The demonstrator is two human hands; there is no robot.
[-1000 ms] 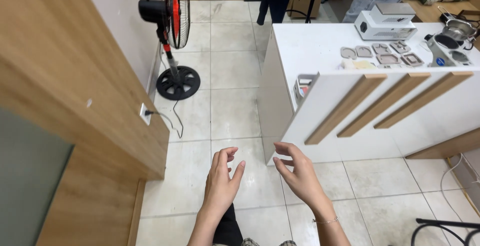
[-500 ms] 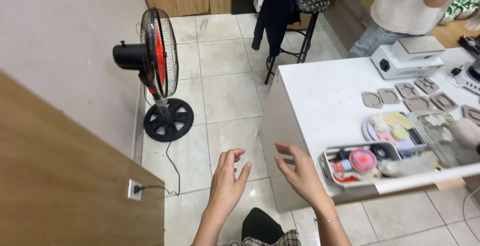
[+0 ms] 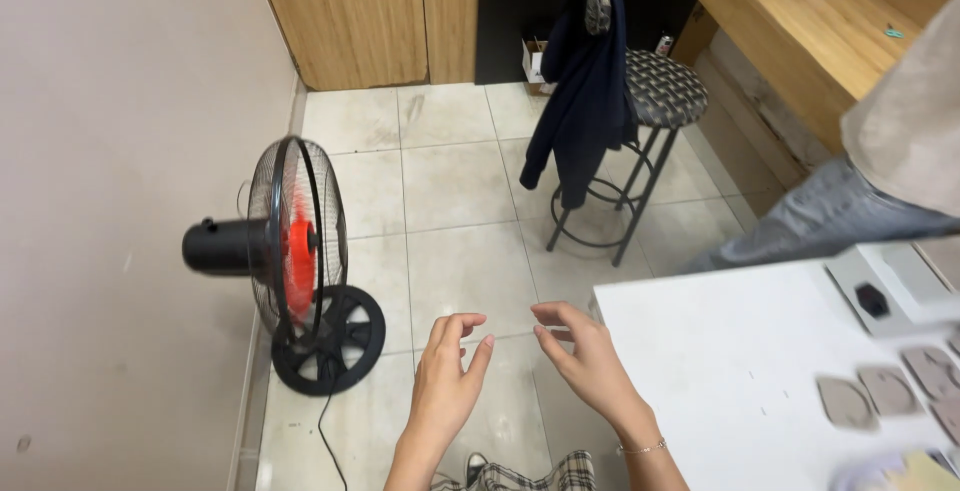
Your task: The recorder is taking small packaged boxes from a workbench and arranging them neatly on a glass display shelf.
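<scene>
Both hands hover empty over the tiled floor (image 3: 450,181), the left hand (image 3: 447,379) and the right hand (image 3: 583,356) each with fingers spread and loosely curled, close together but not touching, holding nothing. The right hand is just beside the near corner of the white surface (image 3: 740,371), where flat grey pieces (image 3: 870,396) lie well apart from it. A black standing fan (image 3: 300,256) with red blades stands to the left, and a stool (image 3: 655,101) draped with a dark jacket (image 3: 585,71) is farther off.
</scene>
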